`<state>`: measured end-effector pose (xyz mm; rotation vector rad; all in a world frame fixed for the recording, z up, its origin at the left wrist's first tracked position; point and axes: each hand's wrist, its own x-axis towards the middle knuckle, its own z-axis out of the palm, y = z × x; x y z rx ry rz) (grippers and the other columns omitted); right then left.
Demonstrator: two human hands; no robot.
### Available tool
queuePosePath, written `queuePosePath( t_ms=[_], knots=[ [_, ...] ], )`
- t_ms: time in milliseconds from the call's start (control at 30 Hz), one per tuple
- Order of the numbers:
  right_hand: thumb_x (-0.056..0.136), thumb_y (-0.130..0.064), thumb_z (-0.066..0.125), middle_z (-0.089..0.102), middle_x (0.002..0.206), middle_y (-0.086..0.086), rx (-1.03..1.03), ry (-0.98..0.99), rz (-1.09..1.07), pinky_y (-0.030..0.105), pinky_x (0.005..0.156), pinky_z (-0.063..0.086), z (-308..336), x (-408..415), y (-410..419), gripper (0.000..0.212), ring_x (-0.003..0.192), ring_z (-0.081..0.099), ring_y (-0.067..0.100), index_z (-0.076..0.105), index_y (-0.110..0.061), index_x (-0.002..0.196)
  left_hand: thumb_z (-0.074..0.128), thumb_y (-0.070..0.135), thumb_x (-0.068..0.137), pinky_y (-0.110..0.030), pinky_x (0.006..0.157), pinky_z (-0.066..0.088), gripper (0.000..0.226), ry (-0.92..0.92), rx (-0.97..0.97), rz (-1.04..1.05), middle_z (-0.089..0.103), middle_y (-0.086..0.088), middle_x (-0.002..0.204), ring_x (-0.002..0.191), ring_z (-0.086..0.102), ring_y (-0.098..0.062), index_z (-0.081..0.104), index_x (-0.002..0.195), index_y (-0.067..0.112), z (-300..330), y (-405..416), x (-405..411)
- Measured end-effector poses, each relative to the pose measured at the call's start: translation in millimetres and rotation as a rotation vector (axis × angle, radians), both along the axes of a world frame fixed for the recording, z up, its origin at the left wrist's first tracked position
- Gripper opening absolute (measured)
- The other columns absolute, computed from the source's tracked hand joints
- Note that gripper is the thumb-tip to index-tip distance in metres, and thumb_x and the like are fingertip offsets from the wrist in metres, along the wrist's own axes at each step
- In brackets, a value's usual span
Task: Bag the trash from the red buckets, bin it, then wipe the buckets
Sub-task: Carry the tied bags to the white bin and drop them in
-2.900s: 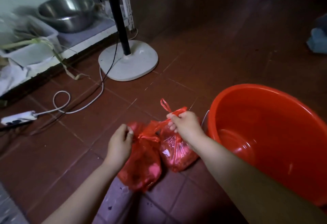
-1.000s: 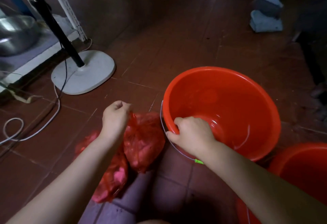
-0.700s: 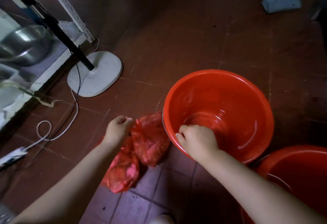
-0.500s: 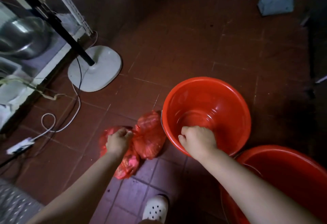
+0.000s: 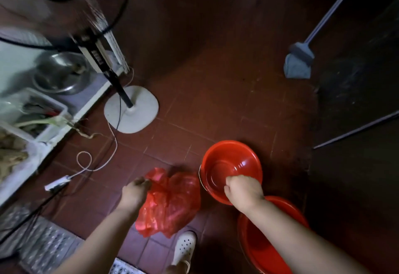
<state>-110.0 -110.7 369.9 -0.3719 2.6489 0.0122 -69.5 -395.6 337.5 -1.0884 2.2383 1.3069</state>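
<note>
Our left hand (image 5: 135, 193) grips the gathered tops of the red bags (image 5: 170, 202), fingers curled round the plastic; the bags hang below and right of the knuckles, above the tiled floor (image 5: 216, 100). Our right hand (image 5: 243, 191) is clenched on the near rim of the small bucket (image 5: 232, 165), fingers hooked over the edge, the bowl lying beyond them. A second bucket (image 5: 259, 245) sits under that forearm. A white shoe (image 5: 184, 246) shows below the bags; a fan base (image 5: 131, 109) stands well apart.
</note>
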Motion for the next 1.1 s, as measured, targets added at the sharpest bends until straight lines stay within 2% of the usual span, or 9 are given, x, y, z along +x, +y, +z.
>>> queuePosePath(
  t_ms=[100,233,433,500,600,800,900,1000,1100],
  knots=[
    [0.093,-0.035,0.044,0.068,0.102,0.003,0.007,0.028,0.013,0.031,0.071,0.045,50,-3,-2,0.025,0.096,0.064,0.028,0.062,-0.020,0.102,0.058,0.008,0.085,-0.044,0.092,0.042,0.031,0.022,-0.044,-0.101,0.068,-0.027,0.087,0.094,0.061,-0.040,0.056,0.055,0.014,57,6,-11],
    [0.092,-0.038,0.046,0.068,0.103,0.002,-0.006,0.085,-0.021,0.031,0.072,0.046,89,-16,1,0.025,0.097,0.064,0.027,0.062,-0.021,0.102,0.058,0.017,0.087,-0.040,0.091,0.044,0.021,0.075,-0.117,-0.207,0.071,-0.021,0.090,0.097,0.062,-0.038,0.067,0.070,0.008,108,12,-32],
    [0.092,-0.037,0.045,0.068,0.105,0.003,-0.023,0.091,-0.048,0.030,0.075,0.047,123,-53,14,0.026,0.099,0.063,0.028,0.063,-0.022,0.102,0.065,0.025,0.080,-0.035,0.083,0.042,0.021,0.084,-0.205,-0.291,0.071,-0.016,0.084,0.094,0.061,-0.034,0.063,0.061,0.017,159,19,-63],
    [0.092,-0.038,0.045,0.068,0.105,0.003,-0.034,0.097,-0.073,0.030,0.076,0.048,133,-66,18,0.026,0.099,0.063,0.028,0.064,-0.023,0.103,0.068,0.029,0.077,-0.034,0.084,0.043,0.019,0.061,-0.212,-0.314,0.068,-0.010,0.075,0.090,0.061,-0.031,0.066,0.063,0.016,175,22,-72],
    [0.092,-0.037,0.045,0.069,0.103,0.002,-0.048,0.112,-0.086,0.029,0.075,0.047,146,-95,21,0.025,0.097,0.064,0.028,0.064,-0.024,0.102,0.072,0.034,0.070,-0.030,0.067,0.044,0.020,0.110,-0.205,-0.297,0.063,-0.005,0.064,0.071,0.059,-0.022,0.064,0.054,0.025,196,24,-95],
    [0.090,-0.033,0.050,0.069,0.100,0.005,-0.112,0.082,-0.142,0.028,0.069,0.045,154,-168,-3,0.023,0.096,0.064,0.028,0.067,-0.022,0.098,0.073,0.022,0.076,-0.025,0.057,0.044,0.019,0.232,-0.190,-0.333,0.066,-0.004,0.066,0.065,0.060,-0.018,0.063,0.060,0.026,208,15,-156],
    [0.089,-0.034,0.050,0.070,0.096,0.004,-0.135,0.099,-0.182,0.027,0.065,0.042,148,-207,-23,0.022,0.093,0.064,0.027,0.067,-0.022,0.095,0.071,0.019,0.078,-0.029,0.064,0.047,0.010,0.273,-0.180,-0.378,0.069,-0.010,0.070,0.066,0.061,-0.019,0.069,0.070,0.014,204,5,-201],
    [0.089,-0.032,0.049,0.070,0.092,0.001,-0.147,0.131,-0.242,0.026,0.062,0.042,142,-247,-42,0.022,0.087,0.065,0.024,0.067,-0.022,0.094,0.073,0.015,0.075,-0.024,0.057,0.045,0.019,0.318,-0.122,-0.471,0.063,0.002,0.051,0.047,0.052,-0.002,0.064,0.059,0.018,198,-7,-253],
    [0.091,-0.033,0.048,0.068,0.091,-0.003,-0.165,0.111,-0.331,0.024,0.059,0.041,140,-286,-58,0.022,0.084,0.064,0.018,0.067,-0.021,0.095,0.075,0.014,0.075,-0.028,0.057,0.041,0.028,0.280,-0.044,-0.558,0.062,-0.015,0.058,0.051,0.053,-0.016,0.057,0.056,0.021,192,-20,-304]
  ],
)
